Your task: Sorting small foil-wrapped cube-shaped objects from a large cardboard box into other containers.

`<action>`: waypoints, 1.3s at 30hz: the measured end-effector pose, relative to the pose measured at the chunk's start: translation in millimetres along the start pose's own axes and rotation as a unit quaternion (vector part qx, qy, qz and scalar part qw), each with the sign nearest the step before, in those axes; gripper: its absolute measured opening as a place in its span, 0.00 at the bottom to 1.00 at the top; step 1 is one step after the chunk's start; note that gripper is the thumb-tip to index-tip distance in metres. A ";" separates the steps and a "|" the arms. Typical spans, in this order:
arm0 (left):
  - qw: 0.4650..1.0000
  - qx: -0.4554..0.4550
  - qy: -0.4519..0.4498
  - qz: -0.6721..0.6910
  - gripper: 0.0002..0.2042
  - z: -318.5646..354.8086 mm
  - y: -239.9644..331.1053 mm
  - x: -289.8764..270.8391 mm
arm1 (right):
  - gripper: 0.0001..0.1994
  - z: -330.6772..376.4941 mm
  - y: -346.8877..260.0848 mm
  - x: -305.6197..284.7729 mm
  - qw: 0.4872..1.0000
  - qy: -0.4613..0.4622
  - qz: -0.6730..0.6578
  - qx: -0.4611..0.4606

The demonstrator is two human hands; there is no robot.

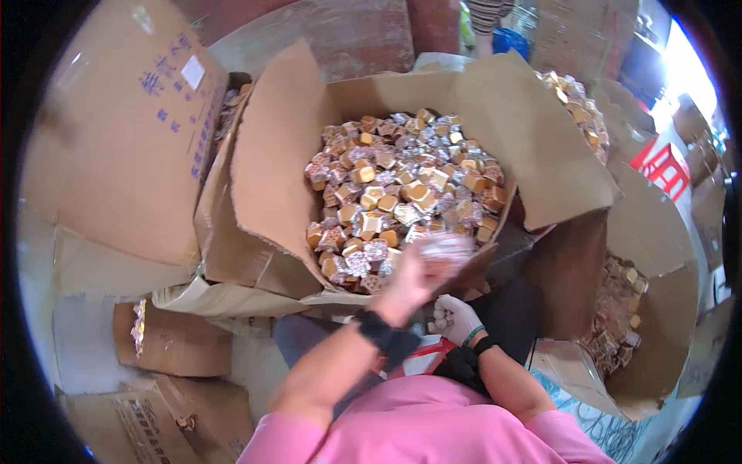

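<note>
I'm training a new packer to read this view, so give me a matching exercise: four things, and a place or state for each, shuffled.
Things:
1. left hand
2. right hand
3. middle carton
4. right carton

Places or states:
A. open, heaped with small gold and silver wrapped pieces
B. at the picture's right edge, partly filled
C. blurred, raised at the middle carton's near rim
D. white-gloved, low by the dark bag

Pairs: 1-C, 2-D, 3-A, 4-B

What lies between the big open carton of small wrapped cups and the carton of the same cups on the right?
In the head view, the big carton's right cardboard flap and a dark gap lie before the right carton.
</note>
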State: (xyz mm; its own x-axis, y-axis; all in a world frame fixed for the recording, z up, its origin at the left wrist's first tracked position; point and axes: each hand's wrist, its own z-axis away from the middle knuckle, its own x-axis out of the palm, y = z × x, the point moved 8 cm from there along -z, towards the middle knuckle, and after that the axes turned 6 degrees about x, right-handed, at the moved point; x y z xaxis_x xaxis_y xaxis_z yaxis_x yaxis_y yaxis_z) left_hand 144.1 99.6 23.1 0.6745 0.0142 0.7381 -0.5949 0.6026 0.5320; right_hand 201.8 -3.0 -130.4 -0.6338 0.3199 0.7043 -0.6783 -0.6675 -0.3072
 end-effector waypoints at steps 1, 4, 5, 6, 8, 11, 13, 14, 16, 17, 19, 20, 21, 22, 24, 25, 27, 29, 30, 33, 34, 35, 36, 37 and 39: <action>0.994 0.007 -0.086 -0.064 0.19 13.8 -10.2 70.4 | 0.09 -13.6 -0.3 -3.5 0.998 0.007 0.041 -0.048; 0.947 0.038 -0.263 -0.183 0.21 38.4 -60.0 197.2 | 0.07 -19.3 9.1 -25.6 0.997 0.028 0.066 -0.040; 0.908 0.137 -0.305 -0.253 0.22 49.6 -59.8 220.9 | 0.06 -8.5 9.2 -30.6 0.998 0.037 0.057 -0.013; 0.888 0.155 -0.310 -0.302 0.24 47.9 -61.9 220.9 | 0.05 0.2 10.6 -24.2 0.998 0.036 0.057 0.019; 0.840 0.155 -0.343 -0.391 0.28 26.3 -88.3 217.8 | 0.06 5.9 -12.4 -36.6 0.982 0.062 0.174 -0.044; 0.764 0.154 -0.250 -0.575 0.20 -25.7 -75.6 143.3 | 0.09 6.6 -34.9 -26.1 0.806 0.089 0.518 -0.272; 0.742 0.184 -0.111 -0.635 0.16 -55.7 -29.8 57.3 | 0.09 -1.3 -26.5 -22.3 0.923 0.069 0.337 -0.172; 0.752 0.153 -0.054 -0.639 0.15 -61.1 -6.9 15.7 | 0.09 0.0 -5.2 -13.0 0.999 0.041 0.009 0.016; 0.679 0.155 0.083 -0.713 0.14 -70.3 40.3 -78.3 | 0.09 -0.7 -6.7 -6.8 0.998 0.057 0.033 0.009; 0.601 0.224 0.075 -0.764 0.13 -63.3 61.9 -83.0 | 0.09 -4.9 -7.6 -18.4 0.997 0.060 0.042 0.002; 0.505 0.210 0.121 -0.828 0.19 -51.0 85.5 -125.7 | 0.08 -6.7 -10.2 -13.5 0.998 0.041 0.039 -0.002; 0.456 0.186 0.119 -0.862 0.23 -41.6 91.4 -124.8 | 0.07 -11.0 -11.5 -16.0 0.999 0.012 0.048 -0.016; 0.436 0.190 0.132 -0.869 0.29 -30.2 95.5 -129.2 | 0.07 -9.8 -11.7 -12.7 0.998 0.042 0.038 0.001; 0.418 0.193 0.146 -0.876 0.34 -22.2 96.8 -135.9 | 0.06 -7.2 -10.8 -8.8 0.997 0.073 0.027 0.020; 0.405 0.128 0.165 -0.890 0.41 -21.2 94.4 -157.4 | 0.06 -15.3 -11.7 -12.7 0.995 0.052 0.087 -0.016; 0.404 0.118 0.178 -0.889 0.42 -20.5 92.4 -167.1 | 0.08 -15.8 -9.2 -11.7 0.997 0.061 0.057 0.006; 0.403 0.094 0.204 -0.887 0.43 -23.6 86.3 -178.2 | 0.10 -8.8 -9.3 -2.7 0.997 0.069 0.018 0.031; 0.416 0.037 0.189 -0.888 0.47 -34.2 80.0 -185.3 | 0.10 -9.6 -12.1 -2.0 0.997 0.060 0.012 0.038; 0.406 0.049 0.205 -0.889 0.46 -34.4 79.6 -180.0 | 0.10 -13.4 -10.1 -5.6 0.998 0.054 0.011 0.038; 0.415 0.033 0.207 -0.886 0.43 -34.1 79.3 -177.3 | 0.09 -18.4 -3.3 -13.8 0.997 0.062 0.016 0.039; 0.409 0.027 0.209 -0.888 0.42 -35.5 79.8 -181.5 | 0.09 -18.9 -2.1 -13.8 0.997 0.068 0.019 0.042; 0.402 0.022 0.212 -0.890 0.40 -38.6 80.9 -187.8 | 0.09 -20.6 -2.6 -12.2 0.997 0.061 0.016 0.043; 0.397 0.015 0.213 -0.893 0.39 -38.4 82.5 -186.5 | 0.09 -22.1 -1.5 -13.3 0.997 0.059 0.013 0.046; 0.403 0.042 0.209 -0.890 0.35 -37.0 85.4 -181.3 | 0.09 -23.5 -0.3 -14.0 0.997 0.057 0.010 0.050; 0.423 0.047 0.207 -0.881 0.26 -32.0 90.3 -164.7 | 0.08 -20.6 -1.5 -14.5 0.996 0.076 0.006 0.043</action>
State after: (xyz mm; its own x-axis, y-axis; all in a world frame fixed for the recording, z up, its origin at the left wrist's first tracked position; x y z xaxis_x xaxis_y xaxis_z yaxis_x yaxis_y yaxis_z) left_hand -6.8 177.2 -63.8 0.1152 -0.2413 -0.9636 0.9888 -0.0652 0.1346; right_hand 204.4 7.1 -153.3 -0.6942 0.4055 0.5946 -0.6406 -0.7248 -0.2537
